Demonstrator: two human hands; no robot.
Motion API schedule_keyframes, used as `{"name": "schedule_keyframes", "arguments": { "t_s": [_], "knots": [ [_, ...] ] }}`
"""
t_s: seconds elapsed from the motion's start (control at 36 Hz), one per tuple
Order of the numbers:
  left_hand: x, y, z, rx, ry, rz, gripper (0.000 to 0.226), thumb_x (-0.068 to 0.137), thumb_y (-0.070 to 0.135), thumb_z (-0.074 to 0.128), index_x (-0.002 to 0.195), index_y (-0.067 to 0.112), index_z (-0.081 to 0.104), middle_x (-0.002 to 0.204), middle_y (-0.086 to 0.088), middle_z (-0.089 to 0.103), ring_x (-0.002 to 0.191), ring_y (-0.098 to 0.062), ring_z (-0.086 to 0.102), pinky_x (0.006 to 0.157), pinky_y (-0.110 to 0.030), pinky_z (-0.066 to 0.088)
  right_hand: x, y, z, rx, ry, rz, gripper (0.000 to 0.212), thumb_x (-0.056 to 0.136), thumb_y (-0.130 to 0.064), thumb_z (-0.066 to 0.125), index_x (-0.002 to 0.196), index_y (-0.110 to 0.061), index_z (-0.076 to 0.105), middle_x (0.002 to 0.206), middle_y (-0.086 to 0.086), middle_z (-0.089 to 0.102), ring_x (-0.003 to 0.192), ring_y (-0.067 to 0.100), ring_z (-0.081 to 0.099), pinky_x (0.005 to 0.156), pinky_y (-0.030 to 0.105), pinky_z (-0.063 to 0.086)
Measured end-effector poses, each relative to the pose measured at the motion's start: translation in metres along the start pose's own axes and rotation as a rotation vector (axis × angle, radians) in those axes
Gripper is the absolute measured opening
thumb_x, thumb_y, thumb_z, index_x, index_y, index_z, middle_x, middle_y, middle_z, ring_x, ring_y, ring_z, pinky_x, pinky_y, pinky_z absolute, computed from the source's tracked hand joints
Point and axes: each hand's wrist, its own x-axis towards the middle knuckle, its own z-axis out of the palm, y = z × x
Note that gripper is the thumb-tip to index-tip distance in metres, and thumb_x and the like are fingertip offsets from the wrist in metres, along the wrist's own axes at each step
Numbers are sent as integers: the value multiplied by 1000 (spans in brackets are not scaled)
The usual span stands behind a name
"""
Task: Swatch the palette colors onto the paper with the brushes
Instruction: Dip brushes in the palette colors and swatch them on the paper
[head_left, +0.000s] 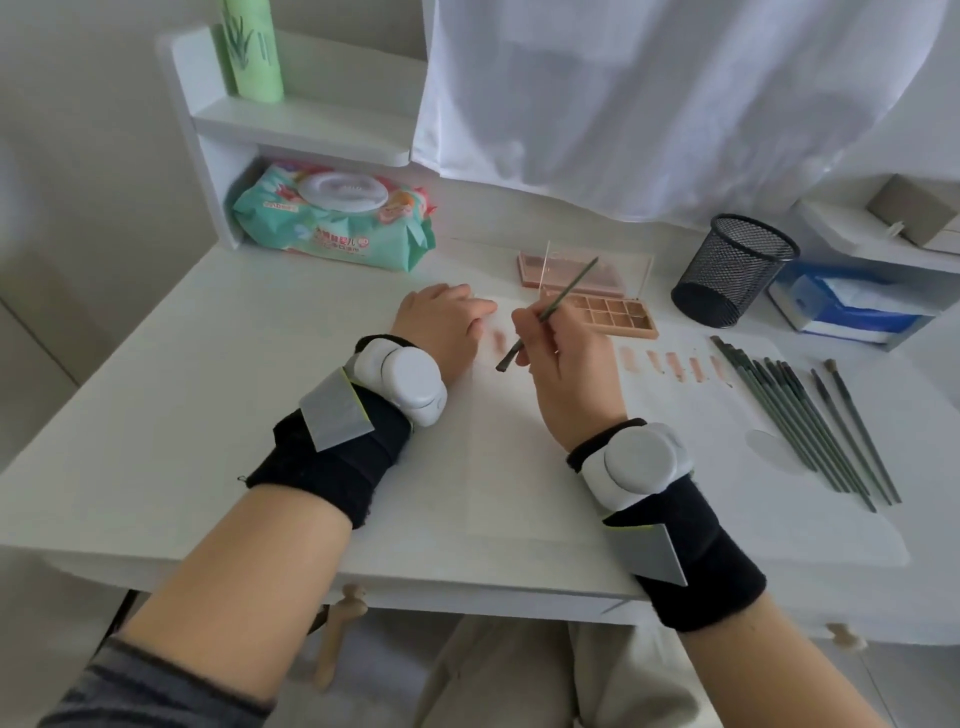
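Head view: right hand (563, 358) pinches slim green brush (545, 314); left hand (441, 325) flat on paper (519, 467)

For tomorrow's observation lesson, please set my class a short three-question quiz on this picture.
1. True or false: the right hand holds a brush.
2. Where does the left hand rest? A) on the paper B) in the mesh cup C) on the wipes pack
3. Fill in: the spare brushes lie to the ____ of the paper.

Key: 1 true; 2 A; 3 right.
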Motion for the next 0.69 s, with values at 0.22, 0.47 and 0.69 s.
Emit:
{"name": "schedule_keyframes", "arguments": {
  "t_s": [0.22, 0.47, 0.69],
  "knots": [
    [2, 2, -1, 0, -27, 1, 37, 94, 17, 38, 125, 23, 55, 121, -4, 53, 118, -27, 43, 101, -40, 34, -1, 0, -1, -15, -36, 8, 28, 97, -22, 47, 80, -2, 55, 55, -12, 51, 62, 24, 54, 64, 32, 42],
    [2, 2, -1, 13, -29, -12, 37, 96, 18, 36, 128, 23, 55, 128, -5, 51, 123, -26, 40, 104, -40, 31, -1, 2, 0, 14, 9, 16, 25, 96, -25, 46, 79, -7, 54, 61, 3, 55, 63, 29, 54, 65, 40, 43],
    [4, 1, 0, 29, -33, -13, 37, 95, 18, 35, 127, 23, 54, 121, -5, 52, 118, -27, 43, 100, -40, 35, 1, 3, 3, 11, -23, 43, 22, 97, -21, 47, 88, -4, 58, 66, -3, 56, 69, 28, 57, 71, 48, 48]
  ]
}}
